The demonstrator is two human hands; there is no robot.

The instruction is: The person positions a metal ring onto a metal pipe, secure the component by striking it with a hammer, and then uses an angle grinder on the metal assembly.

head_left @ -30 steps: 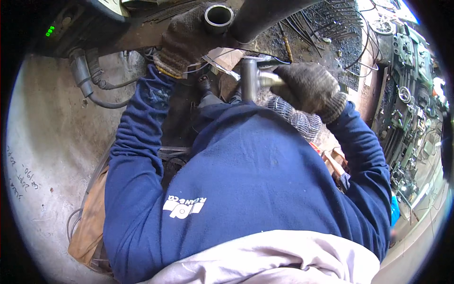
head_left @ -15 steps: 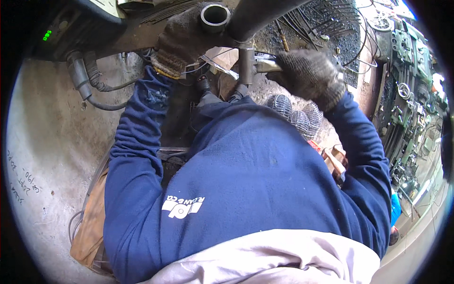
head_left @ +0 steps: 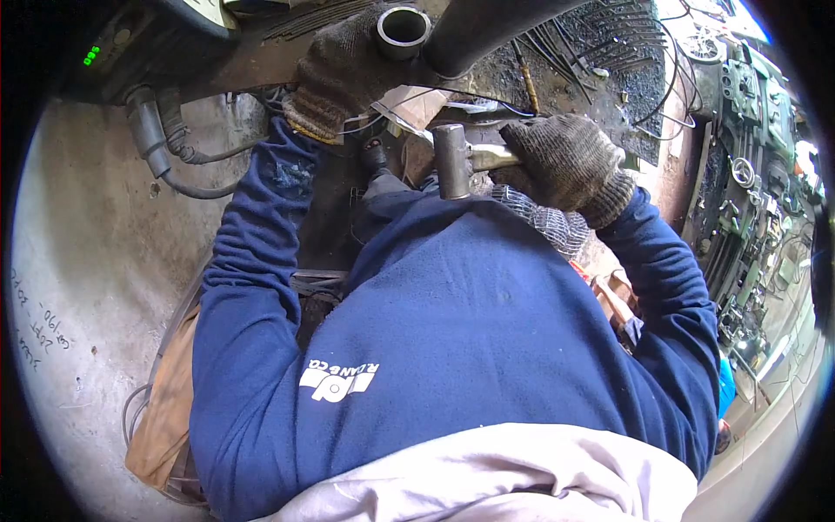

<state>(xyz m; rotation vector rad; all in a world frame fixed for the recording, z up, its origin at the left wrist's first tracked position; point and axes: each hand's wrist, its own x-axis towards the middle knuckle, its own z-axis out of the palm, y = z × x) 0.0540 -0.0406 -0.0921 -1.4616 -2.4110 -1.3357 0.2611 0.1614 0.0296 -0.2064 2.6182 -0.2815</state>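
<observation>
Our left hand, in a brown knit glove, is wrapped around a short steel pipe at the far edge of the dark, gritty worktop, its open end facing up toward us. Our right hand, gloved in grey knit, is closed on the handle of a hammer — the cylindrical steel head hangs just below the pipe, near the worktop's front edge, close above our chest.

We judge the pipe rigid and fairly heavy, its round wall likely to roll or twist under a blow, so a full wrap close to the end suits it. The hammer looks head-heavy; a grip this near the head gives control rather than force. The knit gloves should help against slipping on bare metal.

Thin rods lie scattered across the far right corner — a thick black cable droops off the left edge.
</observation>
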